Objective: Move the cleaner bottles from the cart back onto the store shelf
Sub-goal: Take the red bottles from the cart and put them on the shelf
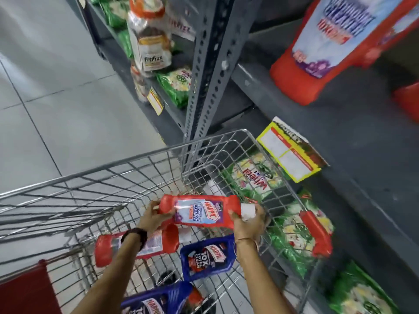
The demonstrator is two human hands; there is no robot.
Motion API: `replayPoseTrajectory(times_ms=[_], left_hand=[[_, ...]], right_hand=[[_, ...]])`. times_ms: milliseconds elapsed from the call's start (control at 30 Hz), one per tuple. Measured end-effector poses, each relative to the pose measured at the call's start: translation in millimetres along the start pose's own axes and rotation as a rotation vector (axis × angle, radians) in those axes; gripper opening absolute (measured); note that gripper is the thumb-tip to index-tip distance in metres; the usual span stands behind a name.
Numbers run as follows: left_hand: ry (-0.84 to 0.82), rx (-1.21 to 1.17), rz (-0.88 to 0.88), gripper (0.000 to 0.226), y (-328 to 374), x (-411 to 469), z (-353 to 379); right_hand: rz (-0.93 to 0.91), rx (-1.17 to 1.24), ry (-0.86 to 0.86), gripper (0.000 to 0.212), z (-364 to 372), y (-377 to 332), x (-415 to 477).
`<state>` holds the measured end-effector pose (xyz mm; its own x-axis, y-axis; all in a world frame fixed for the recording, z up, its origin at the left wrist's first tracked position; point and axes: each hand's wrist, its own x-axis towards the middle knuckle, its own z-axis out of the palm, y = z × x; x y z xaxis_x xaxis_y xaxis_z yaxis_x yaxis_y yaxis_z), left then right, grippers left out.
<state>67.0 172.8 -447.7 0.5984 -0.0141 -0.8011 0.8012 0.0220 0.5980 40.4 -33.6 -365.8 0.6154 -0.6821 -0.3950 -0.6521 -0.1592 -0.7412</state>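
Note:
Both my hands hold one red cleaner bottle sideways above the wire cart. My left hand grips its base end, and my right hand grips the neck by the white cap. Below them in the cart lie another red bottle and two blue bottles. On the grey store shelf at the upper right stands a red bottle, with part of another red one at the frame's right edge.
A grey perforated upright post rises just beyond the cart's far corner. Green packets fill the lower shelf beside the cart. A yellow price tag hangs on the shelf edge. Bagged goods sit on the left shelving. Grey tiled floor lies to the left.

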Motion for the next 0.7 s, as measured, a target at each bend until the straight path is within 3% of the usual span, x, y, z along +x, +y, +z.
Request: replayPoseTrajectory(times_ms=[167,300,400,467,533,700], left_hand=[[-0.197,-0.183,0.111,0.089,9.2,-75.5,-13.2],[-0.328,-0.354,0.236,0.094,28.5,-136.1,-3.8],[-0.410,-0.372,0.316,0.095,56.1,-175.4,8.3],[-0.428,-0.320,0.369,0.099,78.9,-198.5,16.8],[-0.437,-0.279,0.428,0.101,96.0,-214.2,23.7],[-0.438,-0.082,0.578,0.102,125.2,-260.7,45.5]], right_hand=[[-0.438,0.076,0.000,0.071,-53.7,-63.1,-35.0],[-0.755,0.264,-0.203,0.072,-109.3,-125.0,-69.2],[-0.797,0.400,-0.327,0.080,-146.8,-169.2,-86.2],[-0.778,0.491,-0.405,0.062,-168.6,-195.4,-91.8],[-0.813,0.493,-0.401,0.043,-186.1,-219.1,-97.9],[-0.976,0.474,-0.365,0.046,-230.7,-261.0,-121.5]])
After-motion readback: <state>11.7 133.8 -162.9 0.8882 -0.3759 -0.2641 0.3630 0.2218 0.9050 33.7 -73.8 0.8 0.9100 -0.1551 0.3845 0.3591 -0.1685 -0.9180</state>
